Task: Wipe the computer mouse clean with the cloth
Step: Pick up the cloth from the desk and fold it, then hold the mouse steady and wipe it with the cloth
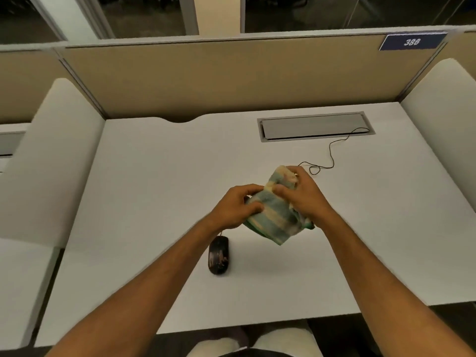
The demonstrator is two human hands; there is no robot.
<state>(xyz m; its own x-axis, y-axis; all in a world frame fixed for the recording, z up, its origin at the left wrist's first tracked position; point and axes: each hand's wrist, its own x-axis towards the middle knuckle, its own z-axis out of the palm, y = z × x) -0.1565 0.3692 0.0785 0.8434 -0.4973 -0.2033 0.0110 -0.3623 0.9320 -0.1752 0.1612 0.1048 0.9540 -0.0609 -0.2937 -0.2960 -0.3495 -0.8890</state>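
Head view: both hands up over the white bench (154, 176), working a striped green-and-cream cloth (275, 215) between them. Left hand (235, 206) curled onto the cloth's left edge, thumb and fingers pinching the fabric. Right hand (306, 194) wrapped around the cloth's right side, fingers closed over its upper part, bunched corner sticking out below the wrist. Cloth is held above the bench surface, lower edge hanging free, not touching the mouse. Black computer mouse (218, 255) sits flat on the bench, below and just left of the cloth, between the two forearms, nearer the left one; pale smudges or reflections on its top, can't tell which. Its thin black cable (332, 157) shows beyond the right hand, loops once and runs into the grey cable hatch (314, 124) recessed in the bench's far right area. Beige partition (206, 78) behind the bench, blue number tag (412, 42) at its top right reading roughly 388, blurred. White side dividers left and right.
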